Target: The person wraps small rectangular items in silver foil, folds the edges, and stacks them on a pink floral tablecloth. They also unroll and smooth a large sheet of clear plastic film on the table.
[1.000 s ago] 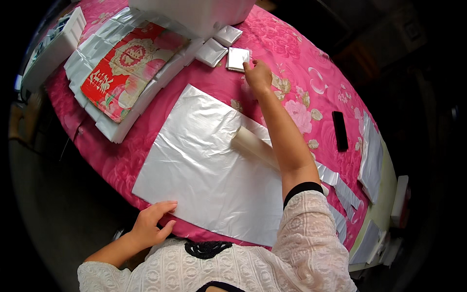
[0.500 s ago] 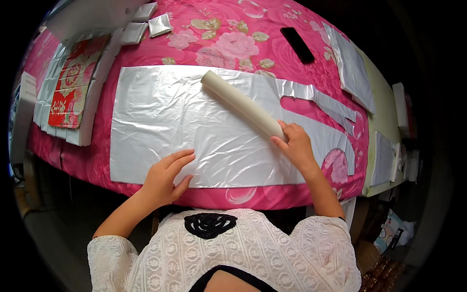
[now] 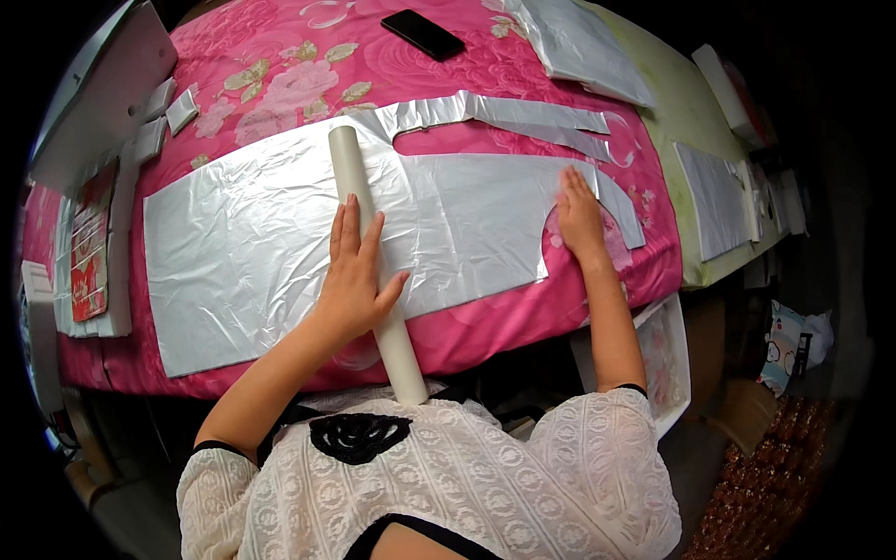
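A thin silvery-white plastic sheet [image 3: 233, 252] with cut-out straps at its right end lies spread over the pink cloth, creased and shiny. Across it rests a long cream-coloured tube [image 3: 349, 161], its near end against my blouse. My left hand [image 3: 350, 285] lies over the middle of this tube, palm down, fingers spread and not wrapped round it. At the sheet's curved right edge is my right hand [image 3: 581, 217], fingers stretched out and slightly blurred. Nothing shows in its grasp; whether it presses the plastic I cannot tell.
A black phone [image 3: 423, 35] lies at the back on the floral pink tablecloth [image 3: 289, 89]. Folded plastic sheets [image 3: 583, 47] are stacked at the back right. At left stand a red patterned packet [image 3: 91, 247], small silvery packets [image 3: 182, 111] and a pale box [image 3: 103, 89].
My right hand has let go of the tube and moved to the sheet's right end. My left hand now lies on the tube, which has turned toward me. The whole view has shifted rightward.
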`<state>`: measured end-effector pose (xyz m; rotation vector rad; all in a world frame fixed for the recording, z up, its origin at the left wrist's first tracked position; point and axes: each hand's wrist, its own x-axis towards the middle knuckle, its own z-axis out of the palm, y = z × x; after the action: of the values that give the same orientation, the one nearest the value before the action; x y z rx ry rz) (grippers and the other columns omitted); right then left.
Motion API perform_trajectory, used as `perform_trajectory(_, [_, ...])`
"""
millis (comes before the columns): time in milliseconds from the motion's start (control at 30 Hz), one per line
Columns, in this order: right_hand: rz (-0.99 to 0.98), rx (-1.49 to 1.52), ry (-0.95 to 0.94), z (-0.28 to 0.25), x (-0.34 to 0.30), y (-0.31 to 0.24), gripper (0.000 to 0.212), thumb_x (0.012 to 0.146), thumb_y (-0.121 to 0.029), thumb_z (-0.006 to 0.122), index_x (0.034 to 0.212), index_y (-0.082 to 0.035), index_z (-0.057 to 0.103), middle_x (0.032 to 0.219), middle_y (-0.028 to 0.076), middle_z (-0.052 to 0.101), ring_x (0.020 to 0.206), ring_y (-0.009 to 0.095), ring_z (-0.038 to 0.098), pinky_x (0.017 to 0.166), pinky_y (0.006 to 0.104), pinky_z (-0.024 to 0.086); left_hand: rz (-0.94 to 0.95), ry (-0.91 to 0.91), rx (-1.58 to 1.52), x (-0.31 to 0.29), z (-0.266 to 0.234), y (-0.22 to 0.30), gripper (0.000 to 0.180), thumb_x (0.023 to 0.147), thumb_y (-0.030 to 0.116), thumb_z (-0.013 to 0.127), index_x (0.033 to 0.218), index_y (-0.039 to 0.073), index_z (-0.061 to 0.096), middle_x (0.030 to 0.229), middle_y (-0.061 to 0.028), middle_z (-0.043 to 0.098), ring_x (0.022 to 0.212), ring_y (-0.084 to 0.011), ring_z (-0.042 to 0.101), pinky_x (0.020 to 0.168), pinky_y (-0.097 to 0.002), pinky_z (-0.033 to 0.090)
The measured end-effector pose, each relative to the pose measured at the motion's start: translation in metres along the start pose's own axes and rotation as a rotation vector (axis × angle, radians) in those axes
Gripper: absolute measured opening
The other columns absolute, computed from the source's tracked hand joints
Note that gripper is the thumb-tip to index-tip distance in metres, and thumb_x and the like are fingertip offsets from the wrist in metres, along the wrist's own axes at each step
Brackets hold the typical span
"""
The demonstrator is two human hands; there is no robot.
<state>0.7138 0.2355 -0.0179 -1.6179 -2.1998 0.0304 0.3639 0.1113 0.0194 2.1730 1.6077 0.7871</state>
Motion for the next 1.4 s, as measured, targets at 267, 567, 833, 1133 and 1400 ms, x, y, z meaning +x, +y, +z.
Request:
perform_trajectory(267, [0.197, -0.11, 0.222, -0.041, -0.008, 0.05, 0.014, 0.075, -0.01, 0.058, 0.086, -0.003, 0.06, 0.093, 0.01, 0.062, 0.087, 0.027, 0.058, 0.079, 0.0348, 0.044, -0.016, 0.006, -0.009, 0.015, 0.013, 0.015, 0.063, 0.075, 0.022, 0.059, 0.128, 0.002, 0.033, 0.142, -0.0215, 0.007, 0.131, -0.0389, 0.004, 0.105, -0.0453, 0.012])
perform_trajectory(567, [-0.123, 0.683, -0.096, -0.044, -0.028, -0.193, 0.015, 0.069, -0.003, 0.065, 0.079, -0.003, 0.054, 0.078, 0.008, 0.059, 0.067, 0.02, 0.058, 0.06, 0.0305, 0.046, -0.419, -0.071, -1.133, 0.014, 0.001, 0.034, 0.038, 0.083, 0.017, 0.058, 0.113, -0.003, 0.046, 0.111, -0.016, 0.052, 0.1, -0.0198, 0.054, 0.078, -0.0296, 0.047])
perform_trajectory(833, [-0.266, 0.369, -0.169, -0.062, -0.081, -0.255, 0.032, 0.067, -0.027, 0.07, 0.081, -0.004, 0.053, 0.085, 0.01, 0.057, 0.077, 0.025, 0.056, 0.063, 0.0334, 0.045, -0.83, -0.223, -1.045, -0.033, -0.106, -0.084, 0.01, 0.082, 0.011, 0.054, 0.086, 0.002, 0.055, 0.078, -0.0064, 0.061, 0.069, -0.0133, 0.06, 0.059, -0.025, 0.048])
perform_trajectory(1133, [0.19, 0.324, -0.718, -0.046, -0.101, -0.244, 0.042, 0.069, -0.042, 0.061, 0.067, 0.0, 0.061, 0.061, 0.016, 0.059, 0.058, 0.031, 0.059, 0.054, 0.0387, 0.047, -0.89, -0.208, -0.409, -0.09, -0.188, -0.189, 0.011, 0.074, 0.01, 0.056, 0.082, 0.003, 0.058, 0.073, -0.0046, 0.062, 0.066, -0.0125, 0.057, 0.059, -0.0246, 0.044])
perform_trajectory(1400, [0.303, 0.349, -0.806, -0.059, -0.095, -0.231, 0.038, 0.07, -0.037, 0.059, 0.071, 0.0, 0.063, 0.064, 0.017, 0.06, 0.061, 0.031, 0.06, 0.058, 0.0378, 0.047, -0.024, 0.258, 0.367, -0.027, -0.14, -0.094, 0.034, 0.072, -0.008, 0.048, 0.103, 0.003, 0.053, 0.109, -0.0125, 0.055, 0.098, -0.0302, 0.053, 0.083, -0.0355, 0.044])
